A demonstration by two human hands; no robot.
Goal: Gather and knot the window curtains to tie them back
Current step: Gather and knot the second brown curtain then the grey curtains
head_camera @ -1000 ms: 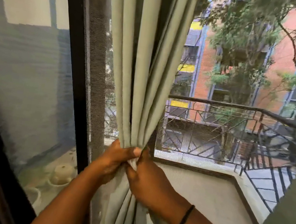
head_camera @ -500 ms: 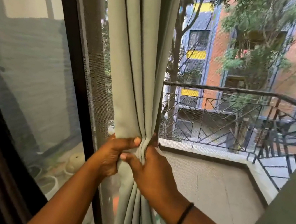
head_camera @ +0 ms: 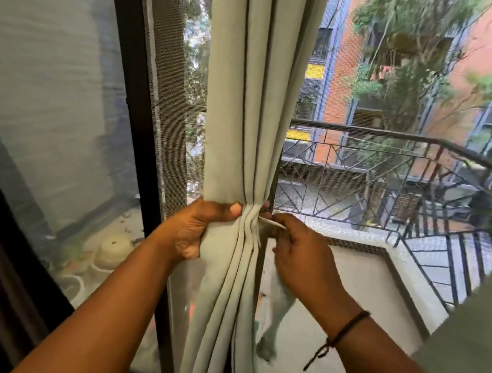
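Outside waits a balcony railing. Left hand still squeezes the curtain; beside it, right hand now pulls one fold sideways, starting the knot.

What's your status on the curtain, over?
Left hand grips the gathered curtain. Right hand pinches its right edge. No knot yet. Nothing in the way.

curtain gathered between left hand and right hand, window frame left of left hand, balcony railing behind right hand
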